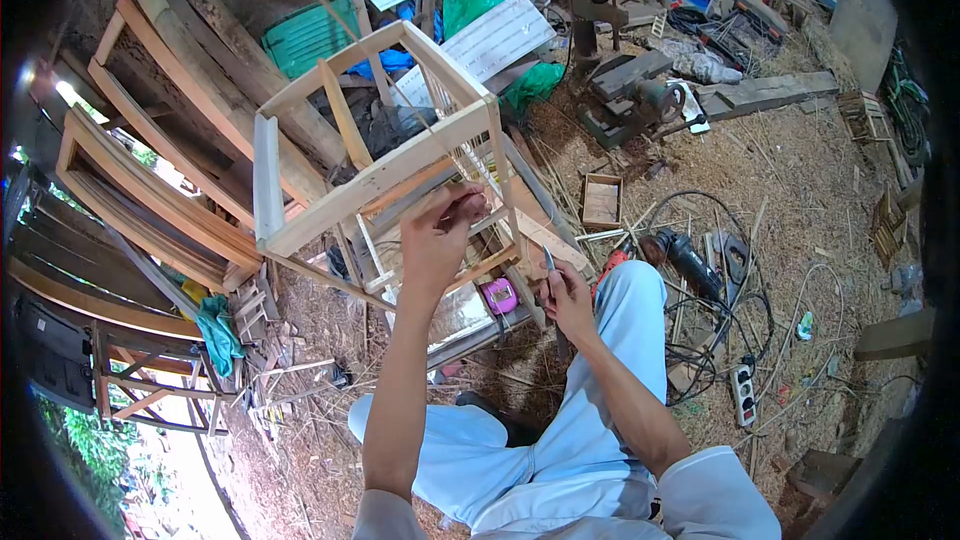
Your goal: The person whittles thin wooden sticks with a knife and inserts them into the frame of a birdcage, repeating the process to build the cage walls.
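A small frame of pale wooden bars (385, 175) stands tilted in front of me, with thin sticks set along its right side. My left hand (440, 230) is raised against its near side, fingers curled in a pinch; what lies between them is hidden. Lower and to the right, my right hand (568, 305) is closed around a knife (549, 260), its narrow blade pointing up and away from me. A pink tape measure (499, 295) lies on a board just left of that hand.
A small wooden box (602, 201), an angle grinder (690, 262) and a power strip (743, 395) with tangled cords lie on the shaving-covered floor to the right. A bench vise (640, 105) stands beyond. Curved wooden frames (150, 200) lean at left.
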Demonstrator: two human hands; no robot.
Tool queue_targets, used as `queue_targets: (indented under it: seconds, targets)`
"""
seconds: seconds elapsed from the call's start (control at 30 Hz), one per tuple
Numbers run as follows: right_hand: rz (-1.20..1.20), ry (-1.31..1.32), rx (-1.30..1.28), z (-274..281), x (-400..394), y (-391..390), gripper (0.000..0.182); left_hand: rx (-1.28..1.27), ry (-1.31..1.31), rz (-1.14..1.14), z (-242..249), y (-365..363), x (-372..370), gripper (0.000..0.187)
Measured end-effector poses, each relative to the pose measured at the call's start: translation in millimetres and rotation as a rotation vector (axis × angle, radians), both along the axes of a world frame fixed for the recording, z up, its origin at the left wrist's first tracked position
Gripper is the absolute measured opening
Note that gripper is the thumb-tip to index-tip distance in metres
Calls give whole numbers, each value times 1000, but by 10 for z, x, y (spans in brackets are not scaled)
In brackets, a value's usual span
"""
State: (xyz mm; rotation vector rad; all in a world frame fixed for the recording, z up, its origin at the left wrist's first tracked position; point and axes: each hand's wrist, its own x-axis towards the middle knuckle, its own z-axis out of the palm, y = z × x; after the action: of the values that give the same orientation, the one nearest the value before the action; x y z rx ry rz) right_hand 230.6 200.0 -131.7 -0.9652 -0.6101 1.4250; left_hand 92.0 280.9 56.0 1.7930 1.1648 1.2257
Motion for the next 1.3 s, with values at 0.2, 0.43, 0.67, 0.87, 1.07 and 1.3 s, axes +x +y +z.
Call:
queue_targets:
  seconds: [0.2, 0.43, 0.67, 0.87, 1.07, 1.3]
  targets:
    - [-1, -17, 22, -8, 9, -4, 23, 61, 29, -15, -6, -10, -16, 16]
    - [3, -4, 28, -19, -1, -3, 23, 67, 56, 28, -3, 1, 10, 15]
    - [4, -20, 28, -30, 7, -2, 22, 56, 52, 34, -42, 30, -7, 14]
    - [18, -6, 28, -16, 11, -3, 22, 35, 195, 55, 57, -25, -21, 15]
    - [4, -43, 28, -35, -12, 14, 23, -11, 235, -23, 58, 17, -28, 15]
    - [17, -31, 71, -41, 12, 17, 22, 215, 471, 28, 1, 6, -44, 13]
